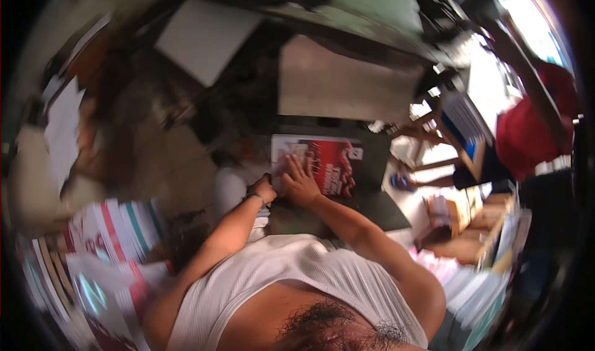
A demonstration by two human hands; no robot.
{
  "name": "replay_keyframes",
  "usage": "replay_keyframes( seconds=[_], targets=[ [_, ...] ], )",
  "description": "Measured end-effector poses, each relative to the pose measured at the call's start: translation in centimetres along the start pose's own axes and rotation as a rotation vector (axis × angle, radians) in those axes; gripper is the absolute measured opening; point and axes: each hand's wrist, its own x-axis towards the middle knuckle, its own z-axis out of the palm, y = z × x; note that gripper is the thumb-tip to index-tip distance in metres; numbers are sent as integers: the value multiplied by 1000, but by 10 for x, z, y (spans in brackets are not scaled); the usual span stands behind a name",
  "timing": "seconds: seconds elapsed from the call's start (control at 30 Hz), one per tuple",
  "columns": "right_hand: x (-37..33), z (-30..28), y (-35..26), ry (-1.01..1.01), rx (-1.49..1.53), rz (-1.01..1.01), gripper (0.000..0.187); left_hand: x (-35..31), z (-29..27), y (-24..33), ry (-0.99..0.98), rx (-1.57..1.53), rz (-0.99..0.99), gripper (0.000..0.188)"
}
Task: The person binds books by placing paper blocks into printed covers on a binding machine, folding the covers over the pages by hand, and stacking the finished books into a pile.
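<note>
A red and white printed sheet or booklet (331,165) lies on a dark green flat surface (378,193) before me. My right hand (300,182) rests flat across its left part, fingers stretched out and apart. Close beside that wrist, at the lower left corner of the printed piece, is my left hand (264,188), its fingers curled closed. A dark band circles the left wrist. What the left fingers hold, if anything, is hidden. Whether the printed piece is one sheet or a stack cannot be made out.
Beyond the surface are a pale board (347,81) and a white sheet (207,38). Stacks of printed paper (124,230) stand at left; bundles of paper (474,289) lie at right. A person in red (533,134) stands at far right, near a wooden frame (474,159).
</note>
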Motion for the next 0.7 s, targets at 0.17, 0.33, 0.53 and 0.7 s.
replay_keyframes(
  seconds=[0.17,0.33,0.53,0.7],
  targets=[
    [-30,-3,27,16,-241,141,95,6,12,-17,-100,-13,0,92],
    [-94,-39,86,-30,-261,338,114,9,16,-14,-65,-93,30,89],
    [-123,-83,108,4,-247,506,124,10,22,-26,-30,-46,99,89],
    [-43,-127,120,415,234,257,94,-10,-8,0,-87,-72,114,96]
  ],
)
